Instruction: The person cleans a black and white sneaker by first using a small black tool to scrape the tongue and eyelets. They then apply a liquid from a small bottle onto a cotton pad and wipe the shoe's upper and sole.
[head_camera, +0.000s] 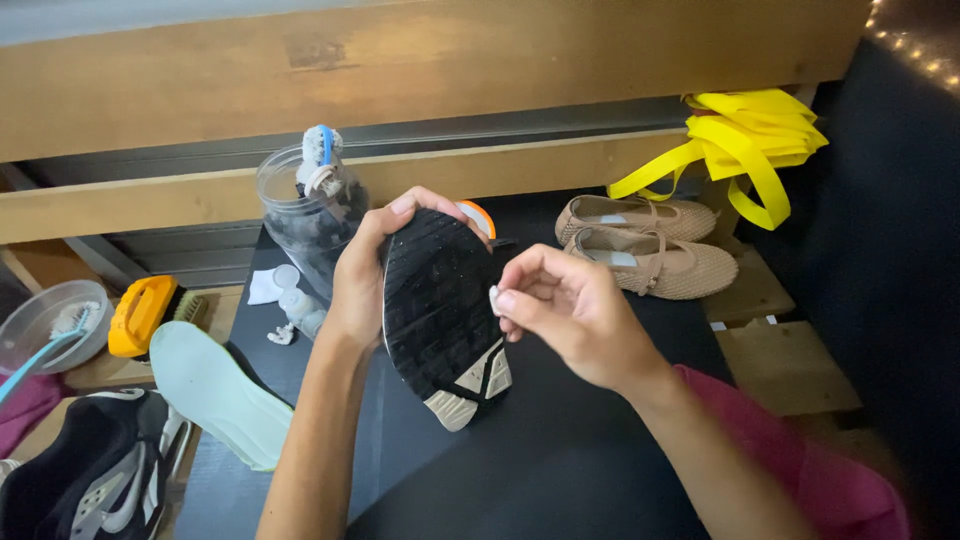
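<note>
My left hand (362, 275) grips a sneaker (440, 315) by its side, with the black treaded sole turned up toward me and the beige heel patch nearest me. My right hand (565, 305) hovers at the sole's right edge, its fingertips pinched on a small white piece (494, 299) that I cannot identify. Both hands are above a black tabletop (560, 450). A bit of orange from the shoe's upper shows behind the toe.
A clear jar (305, 220) holding a brush stands behind the sneaker. A pale green insole (215, 390), a yellow scrub brush (140, 315), a bowl with a brush (45, 325) and another black sneaker (90, 480) lie left. Beige flats (650, 245) and yellow straps (745, 140) sit right.
</note>
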